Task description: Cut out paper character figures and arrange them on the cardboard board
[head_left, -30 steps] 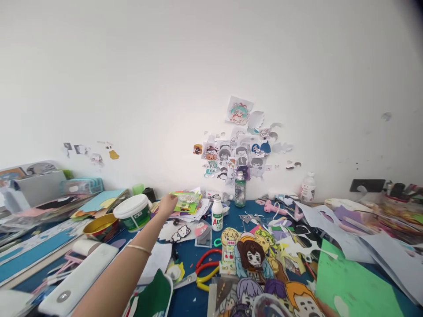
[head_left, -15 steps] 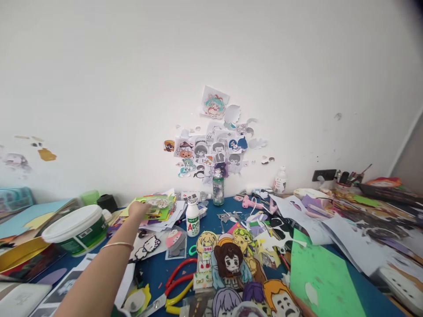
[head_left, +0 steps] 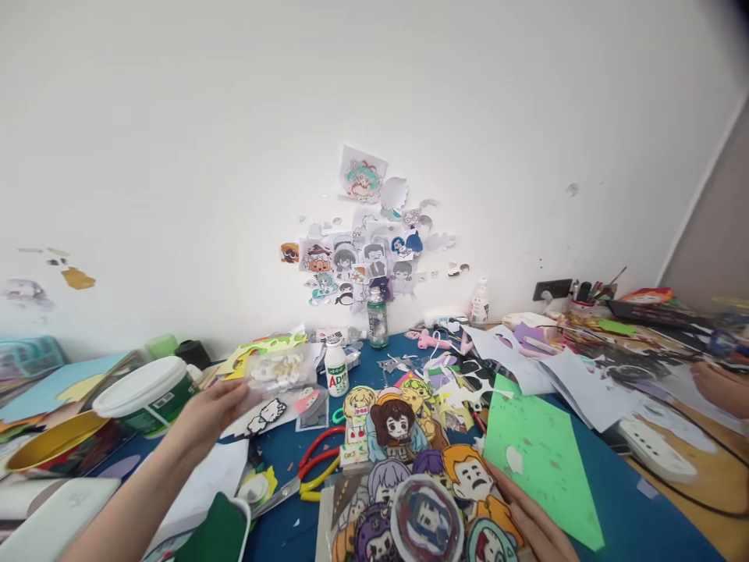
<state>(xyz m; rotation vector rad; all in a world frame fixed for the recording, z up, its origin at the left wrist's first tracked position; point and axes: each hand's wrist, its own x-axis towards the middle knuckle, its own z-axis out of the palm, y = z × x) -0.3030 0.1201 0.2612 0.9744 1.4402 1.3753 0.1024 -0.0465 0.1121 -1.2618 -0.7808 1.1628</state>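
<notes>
My left hand (head_left: 219, 410) is closed, fingers pinching the near left edge of a clear plastic bag (head_left: 282, 367) with pale small pieces inside. Under and behind the bag lie yellow paper sheets (head_left: 243, 355). At lower right, my right hand (head_left: 530, 515) rests with straight fingers along the side of a group of cartoon cutouts (head_left: 468, 476); its thumb is hidden. A round clear-cased piece (head_left: 427, 515) with a blue-haired figure sits on top of them. Beside the cutouts are red-and-yellow-handled scissors (head_left: 319, 460). A white bottle (head_left: 335, 368) stands near the bag.
A green sheet (head_left: 541, 460) lies right of my right hand. A white-lidded tub (head_left: 146, 394) and yellow-lined tin (head_left: 58, 445) stand at left. A green-labelled bottle (head_left: 378, 318) is by the wall. Paper scraps and a white power strip (head_left: 655, 449) spread over the right side.
My left hand has drawn back toward me from the paper pile, with the clear bag now in its fingers. The view has tilted down and turned right; my right hand stays beside the cutouts.
</notes>
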